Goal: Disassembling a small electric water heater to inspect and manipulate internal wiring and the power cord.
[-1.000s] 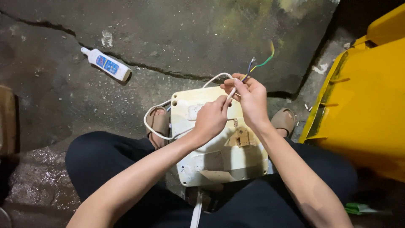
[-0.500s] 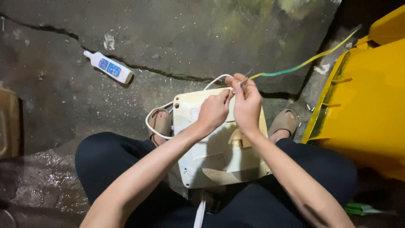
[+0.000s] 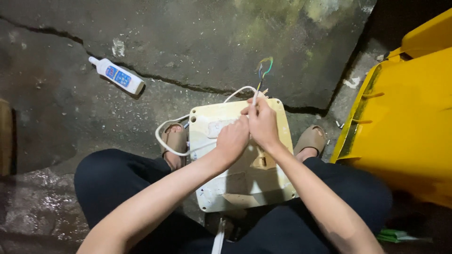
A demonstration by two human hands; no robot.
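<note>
Since half second ago, coloured wire ends (image 3: 264,68) swing from rightward sprawl to upright above hands. Cream panel (image 3: 240,160) lies across lap. Left hand (image 3: 231,141) grip closed on white cable (image 3: 174,150); right hand (image 3: 262,123), nearer wire ends, pinches cable pointing away. Farther: white bottle (image 3: 118,76) on cracked floor (image 3: 188,42); yellow bin (image 3: 405,122) at right.

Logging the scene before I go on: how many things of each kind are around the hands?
Cream panel: 1
White cable: 1
White tube: 1
Yellow bin: 1
Sandals: 2
Total: 6
</note>
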